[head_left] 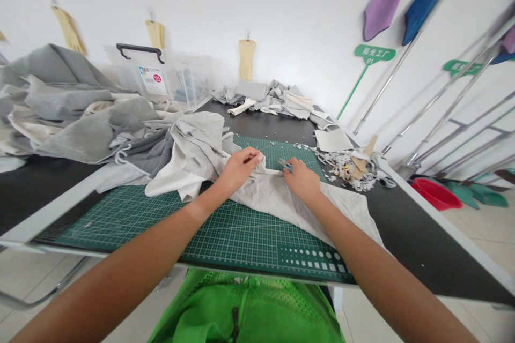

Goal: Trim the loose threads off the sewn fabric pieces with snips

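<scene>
A light grey piece of fabric [277,198] lies across the green cutting mat [225,230], its upper edge raised between my two hands. With fingers pinched together, my left hand [240,168] grips the fabric by that edge. My right hand [301,179] is closed around small blue-handled thread snips [287,166], whose metal tip points left toward the fabric edge. Part of the snips is hidden inside the fingers. Small white scraps are scattered on the mat just beyond both hands.
A big heap of grey fabric [80,112] covers the table's left side, before a clear plastic box [177,75]. Folded grey pieces [265,97] lie at the back. Right of the mat is a pile of trimmings [358,166]. A red basin [436,193] stands on the floor.
</scene>
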Demonstrator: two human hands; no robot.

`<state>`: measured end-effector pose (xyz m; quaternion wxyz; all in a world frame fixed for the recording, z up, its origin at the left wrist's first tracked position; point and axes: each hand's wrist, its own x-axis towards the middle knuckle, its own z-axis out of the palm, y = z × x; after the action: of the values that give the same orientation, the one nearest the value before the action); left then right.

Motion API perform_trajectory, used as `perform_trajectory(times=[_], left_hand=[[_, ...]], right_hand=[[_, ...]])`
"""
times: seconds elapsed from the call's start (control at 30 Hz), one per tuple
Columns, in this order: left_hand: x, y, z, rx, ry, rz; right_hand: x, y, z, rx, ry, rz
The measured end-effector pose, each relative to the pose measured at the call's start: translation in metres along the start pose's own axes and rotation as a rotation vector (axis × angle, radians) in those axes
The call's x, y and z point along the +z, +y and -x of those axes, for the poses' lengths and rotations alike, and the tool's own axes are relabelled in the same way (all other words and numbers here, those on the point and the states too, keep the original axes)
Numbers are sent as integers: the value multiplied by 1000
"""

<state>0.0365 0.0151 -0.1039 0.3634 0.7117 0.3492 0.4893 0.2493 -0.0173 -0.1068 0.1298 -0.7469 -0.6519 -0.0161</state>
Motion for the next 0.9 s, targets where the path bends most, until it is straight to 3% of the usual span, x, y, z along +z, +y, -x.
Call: perform_trajectory(times=[0.13, 0.27, 0.4, 0.53, 0.63, 0.77, 0.9], left_hand=[[-4, 5, 0, 23, 50, -41], [-6, 8, 0, 43, 54, -22], [-6, 15, 2, 60, 31, -22], [-9, 27, 3, 73, 15, 27], [-13, 37, 4, 72, 24, 60], [-18, 49, 3, 42, 78, 130], [-30, 64, 1, 7, 208, 263]], right_hand=[[-1, 5, -2, -35, 3, 37], [-2, 6, -1, -60, 95, 60], [-11, 2, -4, -113, 122, -187], [-30, -5, -3, -328, -130, -669], [-48, -9, 4, -370, -343, -922], [-69, -2, 10, -275, -565, -1112], [-87, 22, 4, -21, -628, -1205]])
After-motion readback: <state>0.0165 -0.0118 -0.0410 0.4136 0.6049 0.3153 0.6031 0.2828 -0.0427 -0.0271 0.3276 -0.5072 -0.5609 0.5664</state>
